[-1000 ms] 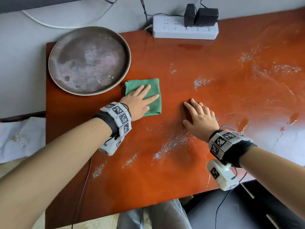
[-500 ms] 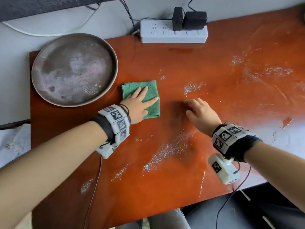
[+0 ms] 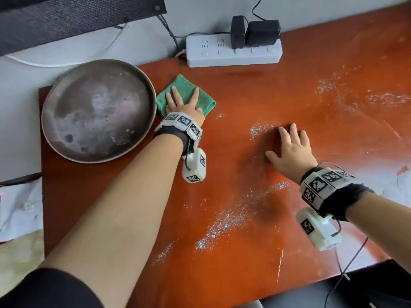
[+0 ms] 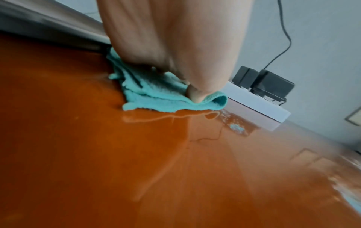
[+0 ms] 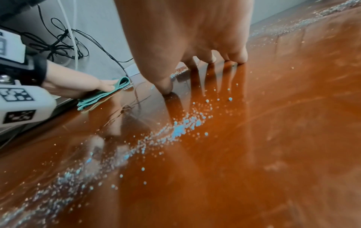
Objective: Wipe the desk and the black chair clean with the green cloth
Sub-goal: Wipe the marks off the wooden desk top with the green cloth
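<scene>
Left hand [image 3: 181, 103] flat on green cloth [image 3: 201, 101].
Soft and folded, it likely bunches; pressing its middle suits best. Right hand [image 3: 291, 150] rests open, empty, on the surface [image 3: 222, 218].

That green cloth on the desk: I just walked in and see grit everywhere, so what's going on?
A person is wiping the glossy orange-brown desk. Their left hand presses the folded green cloth flat beside the round metal tray. Their right hand rests open on the desk. Pale blue-white granules lie scattered there, unwiped.
</scene>
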